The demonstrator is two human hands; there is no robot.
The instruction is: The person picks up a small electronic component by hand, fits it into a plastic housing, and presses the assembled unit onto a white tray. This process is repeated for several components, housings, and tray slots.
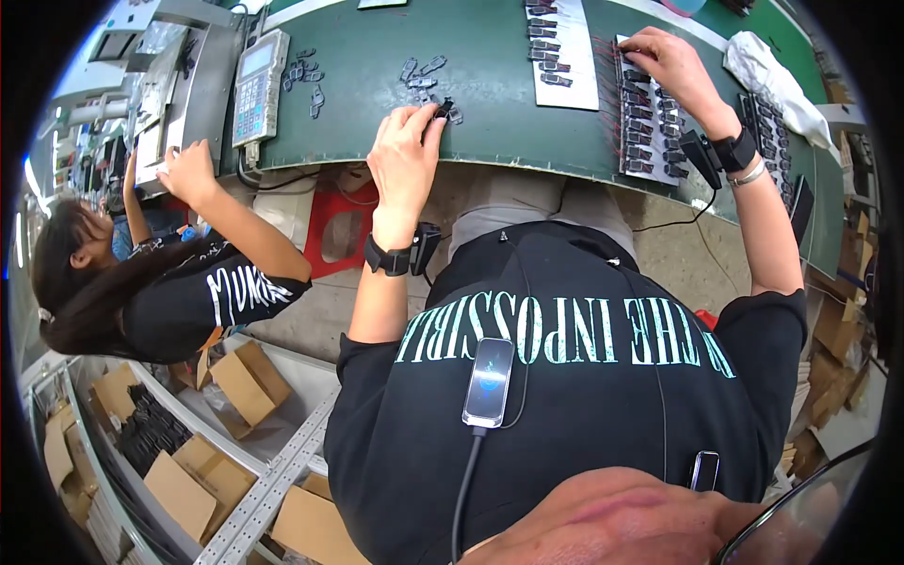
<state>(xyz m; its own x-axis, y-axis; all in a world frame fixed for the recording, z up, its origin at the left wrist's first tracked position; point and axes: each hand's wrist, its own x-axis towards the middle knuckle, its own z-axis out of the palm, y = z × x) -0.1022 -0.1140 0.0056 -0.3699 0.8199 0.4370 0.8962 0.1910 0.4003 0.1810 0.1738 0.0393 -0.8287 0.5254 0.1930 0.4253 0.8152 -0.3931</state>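
Observation:
My left hand [405, 155] is closed over the near part of the green table, pinching a small black plastic part [445, 106] between thumb and fingertips. Loose grey parts [421, 83] lie just beyond it. My right hand [676, 71] reaches to the far end of a white board [656, 101] bearing rows of small black parts [638, 138] with thin red wires along its left side. Its thumb and fingers are pinched at the board's far left corner; what they grip is too small to make out.
Another white board [576, 24] with a column of black parts lies left of the wired one. A keypad device [259, 87] stands at the table's left, near more grey parts [301, 71]. White cloth [774, 85] lies far right. A co-worker [160, 273] works on the left.

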